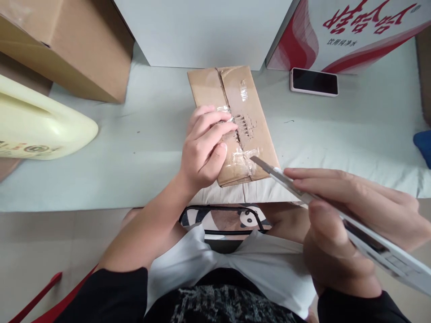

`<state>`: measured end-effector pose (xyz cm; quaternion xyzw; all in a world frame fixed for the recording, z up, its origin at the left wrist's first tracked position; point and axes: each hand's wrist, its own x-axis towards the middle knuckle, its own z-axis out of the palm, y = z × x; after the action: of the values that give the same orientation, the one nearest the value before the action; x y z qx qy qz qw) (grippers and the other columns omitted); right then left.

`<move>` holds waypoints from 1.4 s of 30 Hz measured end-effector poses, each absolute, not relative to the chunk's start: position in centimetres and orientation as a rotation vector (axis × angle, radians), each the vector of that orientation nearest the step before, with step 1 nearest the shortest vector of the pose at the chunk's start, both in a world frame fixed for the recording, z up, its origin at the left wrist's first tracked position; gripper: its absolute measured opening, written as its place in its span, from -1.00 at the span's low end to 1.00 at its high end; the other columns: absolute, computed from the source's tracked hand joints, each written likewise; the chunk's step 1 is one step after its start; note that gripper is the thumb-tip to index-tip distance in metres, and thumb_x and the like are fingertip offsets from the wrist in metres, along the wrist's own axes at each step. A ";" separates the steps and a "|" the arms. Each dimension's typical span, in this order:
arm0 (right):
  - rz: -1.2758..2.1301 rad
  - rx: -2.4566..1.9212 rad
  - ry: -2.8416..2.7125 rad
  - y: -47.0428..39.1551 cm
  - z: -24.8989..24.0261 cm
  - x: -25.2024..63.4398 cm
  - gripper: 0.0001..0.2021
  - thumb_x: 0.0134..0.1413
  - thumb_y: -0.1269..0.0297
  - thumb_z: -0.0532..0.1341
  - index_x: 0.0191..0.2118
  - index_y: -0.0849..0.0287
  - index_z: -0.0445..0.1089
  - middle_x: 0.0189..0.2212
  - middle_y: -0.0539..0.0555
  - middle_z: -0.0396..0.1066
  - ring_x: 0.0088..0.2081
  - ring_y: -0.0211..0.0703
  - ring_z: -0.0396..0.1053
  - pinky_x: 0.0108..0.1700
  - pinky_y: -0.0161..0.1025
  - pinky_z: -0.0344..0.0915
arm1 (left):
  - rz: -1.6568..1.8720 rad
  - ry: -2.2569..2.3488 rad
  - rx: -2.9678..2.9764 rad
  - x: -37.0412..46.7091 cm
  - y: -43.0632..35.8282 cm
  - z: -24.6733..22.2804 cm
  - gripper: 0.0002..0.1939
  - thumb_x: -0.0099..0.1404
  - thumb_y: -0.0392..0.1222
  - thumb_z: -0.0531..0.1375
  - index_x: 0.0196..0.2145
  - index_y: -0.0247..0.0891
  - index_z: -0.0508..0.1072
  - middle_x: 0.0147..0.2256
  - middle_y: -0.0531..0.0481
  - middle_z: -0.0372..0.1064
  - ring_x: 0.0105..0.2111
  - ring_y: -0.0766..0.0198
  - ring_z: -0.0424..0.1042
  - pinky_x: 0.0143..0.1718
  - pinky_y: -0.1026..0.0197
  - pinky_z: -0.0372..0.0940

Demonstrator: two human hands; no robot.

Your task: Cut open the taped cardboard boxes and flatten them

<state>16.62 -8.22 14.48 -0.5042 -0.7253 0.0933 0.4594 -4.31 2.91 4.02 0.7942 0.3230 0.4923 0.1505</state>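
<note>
A small brown cardboard box (259,128) lies on the cloth-covered surface in front of me. Clear tape and torn patches show along its middle seam. My left hand (207,148) grips the left part of the box, its bent fingers over the seam and the fingertips near the torn patch. In my right hand (343,211) is a utility knife (380,242) with a white handle. Its blade (264,166) is out and reaches over the taped near end of the box; whether the tip touches the tape I cannot tell.
Behind the box stands a large white carton (205,33). A red-and-white carton (313,36) and a phone (314,82) are at the back right. To the left are a bigger cardboard box (90,49) and a pale yellow bottle (47,121). A blue item (423,146) lies far right.
</note>
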 end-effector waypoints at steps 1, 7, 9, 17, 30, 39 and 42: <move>0.231 -1.284 -1.735 -8.1 14.4 16.4 -0.88 0.20 0.35 0.31 -0.25 0.08 0.64 -0.27 0.01 0.70 -0.32 -0.11 0.67 -0.33 -0.19 0.60 | 1.408 0.929 2.276 -4.3 2.9 4.1 -0.63 0.50 -0.15 -0.01 0.05 -0.08 0.53 0.08 -0.13 0.49 0.19 -0.10 0.38 0.39 -0.36 0.22; 0.293 -1.355 -1.719 -7.9 13.7 15.4 -0.90 0.21 0.36 0.32 -0.23 0.08 0.63 -0.21 0.01 0.70 -0.24 -0.12 0.67 -0.22 -0.19 0.60 | 1.359 0.952 2.265 -4.5 2.9 4.1 -0.63 0.50 -0.09 -0.02 0.06 -0.04 0.52 0.11 -0.10 0.48 0.23 -0.12 0.35 0.41 -0.39 0.18; 0.305 -1.362 -1.715 -7.8 13.6 15.4 -0.90 0.22 0.36 0.32 -0.24 0.10 0.62 -0.20 0.03 0.70 -0.22 -0.12 0.67 -0.20 -0.19 0.60 | 1.365 0.959 2.277 -4.4 2.8 4.1 -0.63 0.51 -0.09 -0.03 0.06 -0.04 0.52 0.10 -0.10 0.49 0.22 -0.11 0.36 0.42 -0.39 0.18; 0.342 -1.335 -1.764 -7.6 13.6 15.9 -0.86 0.19 0.42 0.34 -0.22 0.02 0.62 -0.21 0.00 0.70 -0.23 -0.08 0.68 -0.22 -0.15 0.64 | 1.299 1.005 2.276 -4.5 2.8 4.0 -0.59 0.51 0.00 -0.07 0.06 -0.02 0.51 0.13 -0.11 0.49 0.23 -0.16 0.35 0.41 -0.45 0.16; 0.255 -1.240 -1.768 -7.4 12.5 16.8 -0.81 0.14 0.46 0.37 -0.17 0.05 0.65 -0.20 0.05 0.71 -0.24 -0.04 0.70 -0.24 -0.13 0.68 | 1.337 0.984 2.263 -4.4 2.8 4.0 -0.61 0.52 -0.02 -0.06 0.06 -0.03 0.51 0.11 -0.12 0.49 0.23 -0.15 0.36 0.40 -0.44 0.18; 0.264 -1.239 -1.801 -7.5 12.4 16.8 -0.79 0.14 0.47 0.36 -0.15 0.06 0.65 -0.17 0.06 0.71 -0.24 -0.06 0.69 -0.25 -0.15 0.67 | 1.348 1.000 2.278 -4.3 2.8 4.0 -0.61 0.51 -0.03 -0.06 0.05 -0.01 0.52 0.10 -0.11 0.51 0.21 -0.14 0.38 0.39 -0.42 0.21; 0.253 -1.256 -1.824 -7.9 12.7 16.4 -0.73 0.11 0.52 0.35 -0.14 0.01 0.64 -0.15 0.03 0.70 -0.24 -0.06 0.69 -0.24 -0.13 0.67 | 1.328 1.006 2.266 -4.3 2.8 4.1 -0.59 0.51 -0.03 -0.07 0.06 0.00 0.52 0.11 -0.10 0.50 0.23 -0.15 0.36 0.40 -0.44 0.18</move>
<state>16.43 -7.85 12.74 -0.5057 -0.7347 0.1018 0.4407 -4.31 2.76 4.10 0.7949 0.3527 0.4658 0.1637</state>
